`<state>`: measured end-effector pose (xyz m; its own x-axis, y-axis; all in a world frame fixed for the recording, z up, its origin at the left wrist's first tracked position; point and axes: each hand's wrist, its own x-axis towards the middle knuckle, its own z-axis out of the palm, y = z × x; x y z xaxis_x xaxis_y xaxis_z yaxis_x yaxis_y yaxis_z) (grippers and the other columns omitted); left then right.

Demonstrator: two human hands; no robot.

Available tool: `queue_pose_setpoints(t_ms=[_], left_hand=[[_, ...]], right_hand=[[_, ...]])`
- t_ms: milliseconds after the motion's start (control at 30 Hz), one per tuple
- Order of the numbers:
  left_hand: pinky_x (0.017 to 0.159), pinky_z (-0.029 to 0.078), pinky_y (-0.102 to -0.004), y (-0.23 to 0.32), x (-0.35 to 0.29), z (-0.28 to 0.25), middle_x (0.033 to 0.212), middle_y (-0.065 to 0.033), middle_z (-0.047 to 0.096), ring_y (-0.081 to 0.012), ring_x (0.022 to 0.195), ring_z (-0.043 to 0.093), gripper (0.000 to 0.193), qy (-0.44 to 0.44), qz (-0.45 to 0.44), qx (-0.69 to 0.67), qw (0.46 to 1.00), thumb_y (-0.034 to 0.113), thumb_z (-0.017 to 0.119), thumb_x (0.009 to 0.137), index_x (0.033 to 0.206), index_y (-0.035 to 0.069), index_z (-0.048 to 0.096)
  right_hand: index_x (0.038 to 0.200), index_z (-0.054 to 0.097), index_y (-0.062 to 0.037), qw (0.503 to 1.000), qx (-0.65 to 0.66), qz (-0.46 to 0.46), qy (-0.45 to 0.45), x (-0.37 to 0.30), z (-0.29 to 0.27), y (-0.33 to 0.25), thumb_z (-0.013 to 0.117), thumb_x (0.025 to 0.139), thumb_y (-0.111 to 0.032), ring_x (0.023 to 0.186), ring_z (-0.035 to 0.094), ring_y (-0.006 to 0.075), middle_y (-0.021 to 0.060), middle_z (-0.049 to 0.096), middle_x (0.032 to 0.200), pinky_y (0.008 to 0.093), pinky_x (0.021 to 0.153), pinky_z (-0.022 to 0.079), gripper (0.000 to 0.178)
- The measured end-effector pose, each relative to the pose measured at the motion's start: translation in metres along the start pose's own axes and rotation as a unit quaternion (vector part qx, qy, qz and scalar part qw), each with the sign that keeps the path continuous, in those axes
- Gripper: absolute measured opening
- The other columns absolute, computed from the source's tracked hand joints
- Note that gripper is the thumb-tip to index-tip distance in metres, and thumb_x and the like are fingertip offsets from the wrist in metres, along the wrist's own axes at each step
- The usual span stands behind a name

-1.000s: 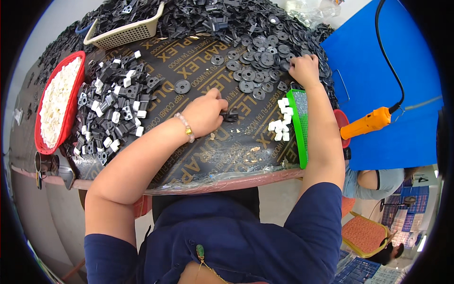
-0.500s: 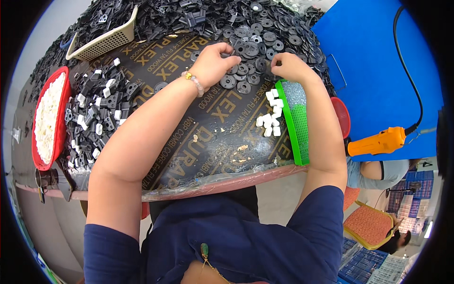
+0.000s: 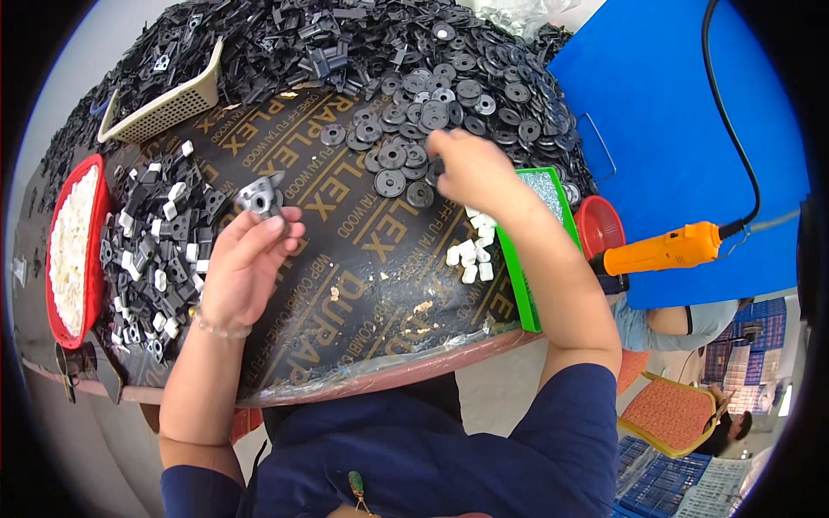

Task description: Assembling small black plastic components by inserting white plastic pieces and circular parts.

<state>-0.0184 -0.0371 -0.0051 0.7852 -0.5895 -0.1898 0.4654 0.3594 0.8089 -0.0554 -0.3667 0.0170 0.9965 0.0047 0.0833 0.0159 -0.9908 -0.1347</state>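
While the left hand (image 3: pixel 246 263) sits raised over the counter (image 3: pixel 345 302) near its left side, its fingers (image 3: pixel 281 229) are pinched shut on a small black bracket (image 3: pixel 262 197) w/ a grey centre, held up just above the board. Head view only, so all from that.

Right hand (image 3: pixel 471 168) is further back, toward the far middle of the counter, at the edge of a spread of black round washers (image 3: pixel 406 160); it's blurred, fingers curled down onto the washers, but can't tell if it has hold of one.

Left side of counter: pile of black-and-white clips (image 3: pixel 160 246), just beside a red tray (image 3: pixel 73 250) of white bits at the left edge. Far-left corner: cream mesh basket (image 3: pixel 164 108), tilted, resting on a big heap of black parts (image 3: pixel 285 39) that covers the whole far edge.

Right edge: green tray (image 3: pixel 527 259), w/ a few loose white blocks (image 3: pixel 471 250) just beside it, under the right forearm. Red bowl (image 3: pixel 600 229) sits right of the green tray. Orange power tool (image 3: pixel 665 249) w/ black cord lies against a blue board (image 3: pixel 682 129), off the counter's right side.
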Motion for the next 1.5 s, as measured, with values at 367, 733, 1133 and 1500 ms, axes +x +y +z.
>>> queue_pose_setpoints(t_ms=[367,733,1133,1500], left_hand=[[0.082,0.056,-0.0286,-0.003,0.003,-0.025,0.109,-0.0121,0.068,-0.0197,0.096,0.069,0.041,0.057,0.045,-0.018,0.997,-0.002,0.064,0.091,0.13,0.0,0.052],[0.094,0.052,-0.0354,-0.005,-0.004,-0.023,0.123,-0.0162,0.063,-0.0255,0.111,0.065,0.042,0.055,0.078,0.033,0.995,-0.006,0.058,0.089,0.131,-0.001,0.052],[0.094,0.051,-0.037,0.0,-0.008,-0.016,0.122,-0.0204,0.063,-0.0269,0.111,0.064,0.035,0.023,0.075,-0.007,0.997,0.003,0.054,0.094,0.128,-0.005,0.054],[0.085,0.053,-0.0337,-0.004,-0.005,-0.018,0.115,-0.0175,0.068,-0.0227,0.099,0.067,0.036,0.034,0.05,0.004,0.998,0.021,0.057,0.1,0.128,-0.002,0.057]], right_hand=[[0.089,0.075,-0.004,0.957,-0.146,0.249,0.04,0.053,0.011,0.12,0.067,0.084,-0.021,0.09,0.069,0.0391,0.0222,0.071,0.09,0.0471,0.082,0.056,0.019],[0.089,0.076,-0.0048,0.978,-0.09,0.184,0.029,0.073,0.013,0.148,0.072,0.074,-0.024,0.081,0.07,0.0349,0.0174,0.073,0.084,0.0413,0.077,0.056,0.024],[0.08,0.069,-0.0063,0.904,0.358,0.219,0.082,0.053,-0.045,0.116,0.066,0.081,-0.016,0.062,0.046,0.0069,-0.0048,0.057,0.07,0.0261,0.055,0.036,0.01],[0.099,0.069,-0.0011,0.863,0.396,0.223,0.22,0.043,-0.05,0.098,0.064,0.086,-0.008,0.078,0.062,0.0107,0.0045,0.069,0.09,0.0267,0.068,0.049,0.016]])
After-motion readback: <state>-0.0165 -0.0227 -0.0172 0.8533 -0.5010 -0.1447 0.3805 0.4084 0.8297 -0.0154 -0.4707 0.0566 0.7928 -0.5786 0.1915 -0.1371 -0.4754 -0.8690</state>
